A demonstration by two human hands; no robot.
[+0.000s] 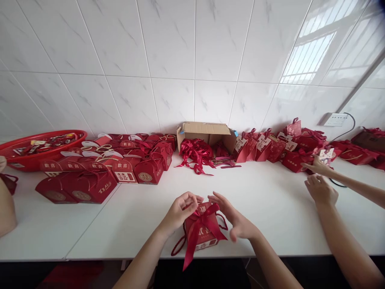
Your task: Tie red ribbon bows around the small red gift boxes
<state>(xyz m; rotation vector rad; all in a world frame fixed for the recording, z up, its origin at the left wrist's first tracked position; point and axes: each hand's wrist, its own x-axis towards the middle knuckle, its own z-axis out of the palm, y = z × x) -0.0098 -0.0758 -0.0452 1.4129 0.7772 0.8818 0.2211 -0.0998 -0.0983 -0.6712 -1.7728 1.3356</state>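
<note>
A small red gift box (207, 230) with gold and white lettering stands near the table's front edge before me. A red satin ribbon bow (204, 220) is tied on its front, one tail hanging past the table edge. Dark red cord handles (179, 245) loop out at both sides. My left hand (182, 208) is at the box's upper left corner, fingers loosely curled and apart, thumb beside the bow; whether it touches the ribbon is hard to tell. To the right of the box my right hand (236, 218) hovers with fingers spread, holding nothing.
An open cardboard box (207, 128) spills red ribbons (195, 154). Red gift boxes crowd the left (96, 184) and right (294, 160). A red basin (45, 154) holds small packets. Another person's hands (323, 188) handle boxes at right; another person's arm (6, 208) shows at left.
</note>
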